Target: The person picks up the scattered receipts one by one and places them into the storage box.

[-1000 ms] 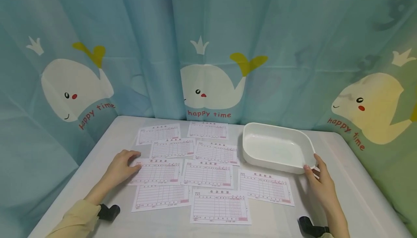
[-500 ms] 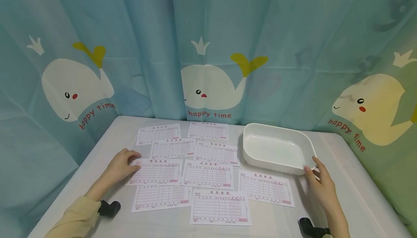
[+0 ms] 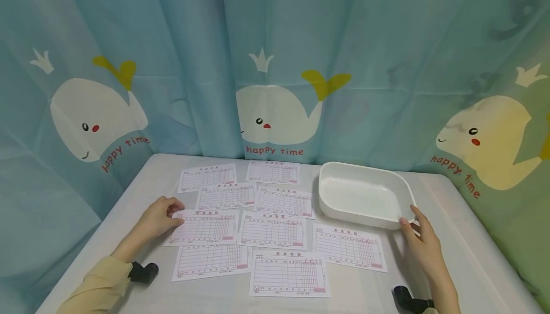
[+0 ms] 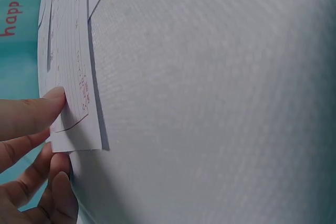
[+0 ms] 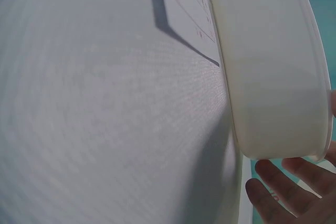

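Note:
My left hand pinches the left edge of a receipt slip, printed with a pink and black grid. In the left wrist view the thumb lies on top of the slip, with fingers behind its edge. At the right, my right hand holds the near right corner of a white rectangular tray, thumb and index finger at the rim. The right wrist view has the other fingers spread by the tray's end wall. Nothing lies in the tray.
Several more receipt slips lie spread over the white table, some overlapping. One slip sits just in front of the tray. A blue whale-print curtain hangs behind the table and along both sides.

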